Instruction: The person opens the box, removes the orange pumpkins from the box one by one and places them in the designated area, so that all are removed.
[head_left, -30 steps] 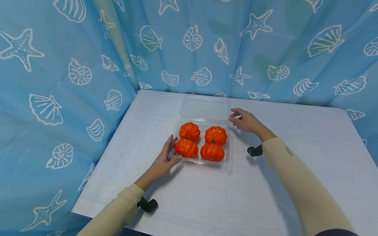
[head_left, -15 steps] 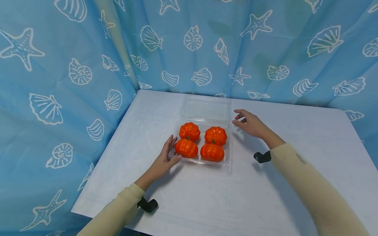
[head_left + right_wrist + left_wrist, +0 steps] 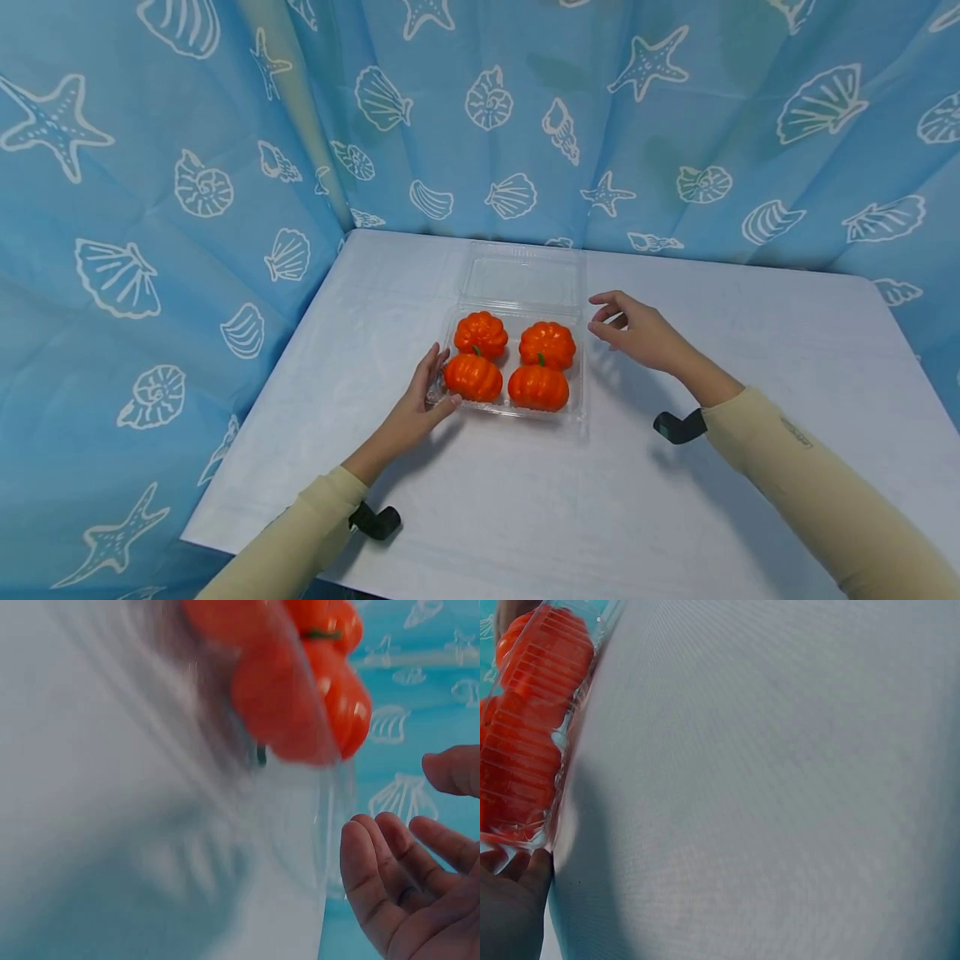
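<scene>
A clear plastic clamshell container (image 3: 581,375) lies in the middle of the head view, its lid (image 3: 522,279) folded back flat. Several small orange toy pumpkins sit inside; a near-left pumpkin (image 3: 473,378) and a near-right pumpkin (image 3: 538,388) show green stems. The left hand (image 3: 408,414) rests at the container's near-left corner, fingers along the left side and thumb by the front edge. To the right of the container, apart from it, the right hand (image 3: 641,335) hovers with loosely bent fingers and holds nothing. In the right wrist view its palm (image 3: 442,922) and spread thumb show.
The container stands on a table with a white cloth (image 3: 480,517). A blue curtain (image 3: 525,125) with shell and starfish prints hangs behind and at the left. Dark wrist cameras, one at the left (image 3: 375,522) and one at the right (image 3: 679,427), jut from the sleeves.
The right hand has drawn back slightly toward the person and to the right, away from the lid's side. The left hand, container and pumpkins have stayed in place.
</scene>
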Action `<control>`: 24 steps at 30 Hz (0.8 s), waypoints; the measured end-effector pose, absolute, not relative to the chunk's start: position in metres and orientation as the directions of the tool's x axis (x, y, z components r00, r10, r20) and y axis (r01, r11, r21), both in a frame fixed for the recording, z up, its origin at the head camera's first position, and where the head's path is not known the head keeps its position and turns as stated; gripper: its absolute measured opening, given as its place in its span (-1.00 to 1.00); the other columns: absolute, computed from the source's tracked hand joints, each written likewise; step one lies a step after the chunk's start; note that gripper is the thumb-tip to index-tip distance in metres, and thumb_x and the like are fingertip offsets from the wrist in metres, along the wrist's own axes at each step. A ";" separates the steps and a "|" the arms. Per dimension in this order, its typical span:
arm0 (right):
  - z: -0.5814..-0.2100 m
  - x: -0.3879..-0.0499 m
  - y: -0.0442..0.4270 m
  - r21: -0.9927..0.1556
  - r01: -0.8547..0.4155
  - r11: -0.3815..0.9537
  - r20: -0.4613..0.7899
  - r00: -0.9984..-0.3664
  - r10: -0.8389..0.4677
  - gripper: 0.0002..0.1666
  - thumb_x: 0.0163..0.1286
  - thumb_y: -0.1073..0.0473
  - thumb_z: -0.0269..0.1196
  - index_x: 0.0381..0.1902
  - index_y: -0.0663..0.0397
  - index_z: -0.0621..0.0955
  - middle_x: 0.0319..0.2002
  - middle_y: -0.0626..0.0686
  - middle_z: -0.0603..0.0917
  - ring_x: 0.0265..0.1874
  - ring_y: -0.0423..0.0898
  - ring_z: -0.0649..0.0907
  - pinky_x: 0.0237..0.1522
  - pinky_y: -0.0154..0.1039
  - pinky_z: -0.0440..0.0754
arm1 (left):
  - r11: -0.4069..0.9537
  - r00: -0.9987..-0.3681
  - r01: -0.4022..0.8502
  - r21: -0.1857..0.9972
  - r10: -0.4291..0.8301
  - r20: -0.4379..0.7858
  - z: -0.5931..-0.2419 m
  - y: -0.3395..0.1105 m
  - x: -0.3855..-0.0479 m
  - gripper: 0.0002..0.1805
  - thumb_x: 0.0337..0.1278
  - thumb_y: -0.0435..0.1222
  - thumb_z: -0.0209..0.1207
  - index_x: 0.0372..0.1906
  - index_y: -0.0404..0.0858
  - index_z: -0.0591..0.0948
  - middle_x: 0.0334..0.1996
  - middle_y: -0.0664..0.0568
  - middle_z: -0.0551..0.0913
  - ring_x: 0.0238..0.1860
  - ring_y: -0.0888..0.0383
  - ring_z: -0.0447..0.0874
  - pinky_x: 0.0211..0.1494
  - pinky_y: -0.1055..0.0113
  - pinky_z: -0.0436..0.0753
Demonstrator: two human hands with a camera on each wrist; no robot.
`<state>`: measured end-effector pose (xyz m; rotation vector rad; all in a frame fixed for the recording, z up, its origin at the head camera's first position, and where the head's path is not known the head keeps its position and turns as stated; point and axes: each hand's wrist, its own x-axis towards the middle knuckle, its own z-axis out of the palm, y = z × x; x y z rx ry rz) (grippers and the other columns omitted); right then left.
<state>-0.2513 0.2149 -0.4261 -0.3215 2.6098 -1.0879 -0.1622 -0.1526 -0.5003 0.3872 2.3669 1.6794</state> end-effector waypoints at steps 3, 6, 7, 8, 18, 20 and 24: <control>-0.423 -0.242 0.211 -0.737 -0.079 0.671 -0.192 -0.928 -0.320 -0.39 0.54 0.03 0.21 0.43 0.12 0.38 0.12 0.20 0.58 0.00 0.07 0.61 -0.01 -0.09 0.73 | 0.315 -0.943 0.090 0.945 0.332 -0.021 -0.500 -0.153 -0.162 0.00 0.41 -0.22 0.22 0.66 -0.18 -0.21 0.63 -0.07 0.00 0.62 -0.02 -0.08 0.54 -0.15 0.14; -0.422 -0.235 0.206 -0.752 -0.079 0.654 -0.195 -0.922 -0.335 -0.40 0.51 0.04 0.24 0.40 0.12 0.41 0.12 0.19 0.59 0.01 0.08 0.61 -0.02 -0.11 0.74 | 0.314 -0.943 0.099 0.944 0.331 -0.011 -0.500 -0.152 -0.162 0.00 0.41 -0.23 0.21 0.66 -0.19 -0.21 0.63 -0.10 0.00 0.62 -0.04 -0.08 0.53 -0.17 0.14; -0.422 -0.232 0.204 -0.756 -0.084 0.649 -0.192 -0.920 -0.343 -0.40 0.50 0.04 0.25 0.40 0.12 0.41 0.11 0.18 0.59 0.02 0.08 0.61 -0.03 -0.11 0.74 | 0.314 -0.944 0.101 0.944 0.330 -0.009 -0.501 -0.152 -0.163 0.00 0.41 -0.24 0.21 0.66 -0.19 -0.21 0.63 -0.10 0.00 0.62 -0.04 -0.07 0.53 -0.17 0.14; -0.422 -0.230 0.202 -0.759 -0.092 0.644 -0.187 -0.918 -0.351 -0.40 0.50 0.05 0.25 0.39 0.12 0.42 0.11 0.18 0.60 0.02 0.09 0.61 -0.04 -0.12 0.74 | 0.314 -0.944 0.103 0.944 0.330 -0.006 -0.501 -0.152 -0.163 0.00 0.41 -0.24 0.22 0.66 -0.18 -0.21 0.63 -0.10 0.00 0.62 -0.04 -0.07 0.53 -0.17 0.14; -0.429 -0.214 0.185 -0.761 -0.191 0.620 -0.130 -0.892 -0.433 -0.44 0.39 0.11 0.37 0.28 0.13 0.53 -0.01 0.09 0.66 0.00 0.05 0.62 0.03 -0.04 0.70 | 0.293 -0.938 0.127 0.948 0.347 0.018 -0.502 -0.152 -0.163 -0.04 0.42 -0.31 0.18 0.65 -0.24 -0.19 0.63 -0.14 -0.01 0.62 -0.09 -0.07 0.54 -0.19 0.11; -0.430 -0.213 0.181 -0.761 -0.196 0.618 -0.133 -0.886 -0.445 -0.44 0.35 0.11 0.40 0.26 0.12 0.55 -0.05 0.08 0.66 -0.02 0.03 0.61 0.03 -0.05 0.69 | 0.293 -0.938 0.125 0.948 0.346 0.017 -0.501 -0.152 -0.163 -0.04 0.42 -0.31 0.18 0.65 -0.24 -0.18 0.63 -0.15 -0.01 0.62 -0.09 -0.07 0.54 -0.19 0.10; -0.433 -0.210 0.176 -0.764 -0.212 0.609 -0.136 -0.871 -0.473 -0.45 0.30 0.08 0.45 0.21 0.09 0.58 -0.06 0.04 0.67 -0.03 0.00 0.61 0.01 -0.10 0.66 | 0.296 -0.939 0.123 0.947 0.343 0.015 -0.501 -0.152 -0.163 -0.03 0.41 -0.29 0.19 0.65 -0.23 -0.18 0.63 -0.14 0.00 0.62 -0.08 -0.07 0.54 -0.19 0.11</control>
